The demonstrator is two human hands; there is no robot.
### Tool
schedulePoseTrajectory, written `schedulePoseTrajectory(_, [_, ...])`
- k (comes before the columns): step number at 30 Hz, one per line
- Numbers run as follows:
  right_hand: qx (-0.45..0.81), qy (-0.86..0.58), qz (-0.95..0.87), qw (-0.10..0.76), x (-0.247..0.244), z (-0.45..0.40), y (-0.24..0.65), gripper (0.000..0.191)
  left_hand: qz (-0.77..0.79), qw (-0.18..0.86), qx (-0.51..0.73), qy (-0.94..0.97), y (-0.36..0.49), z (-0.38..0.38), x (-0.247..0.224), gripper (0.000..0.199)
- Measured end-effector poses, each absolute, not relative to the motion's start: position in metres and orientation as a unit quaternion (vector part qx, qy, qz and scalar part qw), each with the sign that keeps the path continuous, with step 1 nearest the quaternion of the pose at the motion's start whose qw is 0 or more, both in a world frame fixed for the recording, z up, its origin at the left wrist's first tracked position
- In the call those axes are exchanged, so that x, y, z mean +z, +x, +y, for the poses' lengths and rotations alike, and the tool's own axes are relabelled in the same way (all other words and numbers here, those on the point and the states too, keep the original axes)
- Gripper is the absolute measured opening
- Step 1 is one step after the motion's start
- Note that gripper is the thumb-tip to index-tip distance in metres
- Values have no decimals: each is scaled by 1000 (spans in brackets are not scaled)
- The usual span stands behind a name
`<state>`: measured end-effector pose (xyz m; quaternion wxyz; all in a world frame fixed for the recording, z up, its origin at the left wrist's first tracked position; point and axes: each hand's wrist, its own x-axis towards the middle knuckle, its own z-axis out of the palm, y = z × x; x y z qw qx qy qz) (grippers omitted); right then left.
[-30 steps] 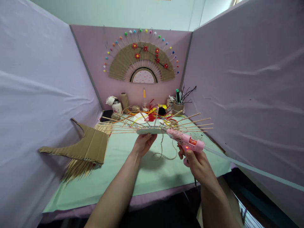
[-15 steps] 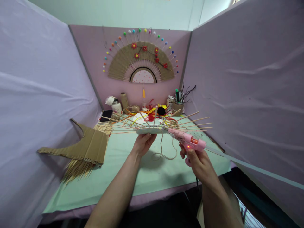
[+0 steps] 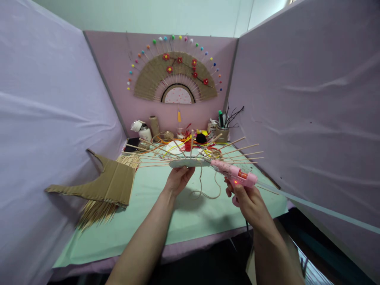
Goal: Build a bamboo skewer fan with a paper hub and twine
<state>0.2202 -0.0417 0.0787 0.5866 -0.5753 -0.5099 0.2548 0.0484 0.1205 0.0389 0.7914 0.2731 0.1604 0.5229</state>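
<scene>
My left hand [image 3: 179, 180] grips the underside of a pale, flat half-round piece [image 3: 186, 162], held above the table. Thin wooden sticks [image 3: 245, 147] fan out from that piece to the left, right and back. Wrapped around a pink glue gun [image 3: 233, 173] with a small lit red light is my right hand [image 3: 245, 196]. The gun's nozzle is at the right end of the pale piece; whether it touches cannot be told. A strand of twine [image 3: 201, 186] hangs below and curls near the tabletop.
Cut cardboard [image 3: 115, 184] lies over a bundle of thin sticks [image 3: 99, 213] on the left. Bottles, twine, coloured cords and a pen holder [image 3: 222, 133] line the back of the green table [image 3: 192, 229]. A finished fan [image 3: 148, 79] hangs on the back panel.
The sticks and the pale piece have tilted slightly, with the stick tips a little higher and further left. Both hands keep their holds.
</scene>
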Motion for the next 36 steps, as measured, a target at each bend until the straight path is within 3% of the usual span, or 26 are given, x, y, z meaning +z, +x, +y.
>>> schedulePoseTrajectory(36, [274,-596,-484,579,68,-40,231,53,147,789,528,278,47,121,40,42])
